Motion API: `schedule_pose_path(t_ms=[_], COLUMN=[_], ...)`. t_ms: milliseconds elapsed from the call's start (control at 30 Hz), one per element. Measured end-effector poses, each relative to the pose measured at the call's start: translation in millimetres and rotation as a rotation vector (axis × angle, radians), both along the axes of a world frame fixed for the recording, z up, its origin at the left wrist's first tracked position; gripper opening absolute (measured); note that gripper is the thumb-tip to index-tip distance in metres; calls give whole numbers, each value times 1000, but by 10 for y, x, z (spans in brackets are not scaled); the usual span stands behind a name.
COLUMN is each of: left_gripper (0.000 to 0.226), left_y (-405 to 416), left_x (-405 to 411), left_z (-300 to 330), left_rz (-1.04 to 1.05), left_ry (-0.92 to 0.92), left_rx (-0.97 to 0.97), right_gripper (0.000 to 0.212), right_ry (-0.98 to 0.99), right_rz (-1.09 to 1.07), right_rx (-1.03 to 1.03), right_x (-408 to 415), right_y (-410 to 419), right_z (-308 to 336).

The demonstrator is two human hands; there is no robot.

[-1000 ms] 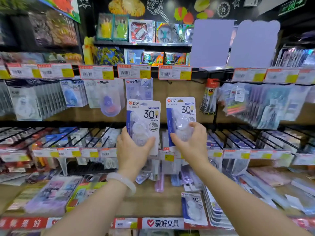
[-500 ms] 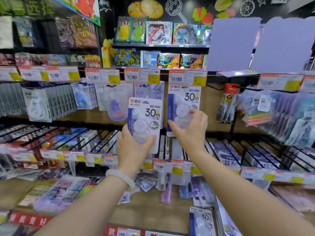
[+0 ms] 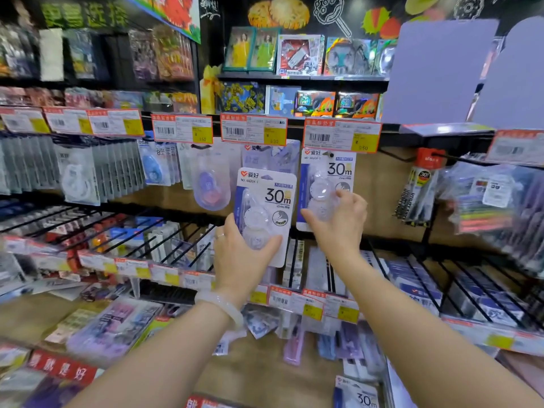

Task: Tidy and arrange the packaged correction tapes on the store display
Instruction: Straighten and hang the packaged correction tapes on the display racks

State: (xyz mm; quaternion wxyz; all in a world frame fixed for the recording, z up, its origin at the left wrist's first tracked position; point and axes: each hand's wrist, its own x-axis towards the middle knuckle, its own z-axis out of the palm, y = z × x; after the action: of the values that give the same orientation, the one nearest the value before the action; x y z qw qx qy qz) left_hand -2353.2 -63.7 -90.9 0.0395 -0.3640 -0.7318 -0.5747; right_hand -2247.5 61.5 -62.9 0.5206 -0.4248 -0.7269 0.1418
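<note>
Hands first: two of them, each on its own pack. The left hand (image 3: pixel 241 254) grips the lower part of one correction tape pack (image 3: pixel 266 213) from the side and below, thumb pressed over the clear bubble, holding it up in front of the display. A pale bracelet (image 3: pixel 219 307) sits on that wrist. The right hand (image 3: pixel 338 222) pinches the bubble of a second correction tape pack (image 3: pixel 326 184), fingers on the front and thumb at the lower left edge. That pack's top is right at a black hook (image 3: pixel 328 154) under a price tag (image 3: pixel 341 136); whether it's actually hanging on it is hard to say.

Both packs look the same: white card, red heart logo, blue strip down the left, big "30m", and a round clear blister over the tape. A third matching pack (image 3: pixel 356 393) lies low down, cut off by the bottom edge.

Along the rail there are six or so tags in white, red and yellow, prices mostly unreadable. Left of the packs hangs a blue-purple tape blister (image 3: pixel 210 184), and more packs behind the left one are mostly covered. Everything out at the left and right edges is smeared with blur, so the wire racks (image 3: pixel 141 231) and their contents can't really be counted.
</note>
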Motion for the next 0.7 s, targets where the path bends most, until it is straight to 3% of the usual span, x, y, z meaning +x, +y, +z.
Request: schedule_pose_path(t_ms=[167, 367, 567, 667, 700], left_gripper=[85, 87, 90, 90, 90], left_y=[38, 113, 263, 326, 339], left_x=[15, 46, 232, 347, 387], left_z=[-6, -40, -40, -42, -43], left_rz=[-3, -56, -68, -90, -96], left_ry=[-2, -20, -14, -17, -14], left_rx=[-14, -11, -67, -62, -58], right_gripper=[74, 71, 35, 8, 9], right_ry=[-161, 1, 185, 195, 203], right_rz=[73, 113, 502, 576, 565], right_rx=[-158, -427, -434, -420, -405], right_x=[-60, 106, 285, 363, 382], right_y=[370, 534, -19, -194, -217], right_z=[126, 147, 65, -42, -75])
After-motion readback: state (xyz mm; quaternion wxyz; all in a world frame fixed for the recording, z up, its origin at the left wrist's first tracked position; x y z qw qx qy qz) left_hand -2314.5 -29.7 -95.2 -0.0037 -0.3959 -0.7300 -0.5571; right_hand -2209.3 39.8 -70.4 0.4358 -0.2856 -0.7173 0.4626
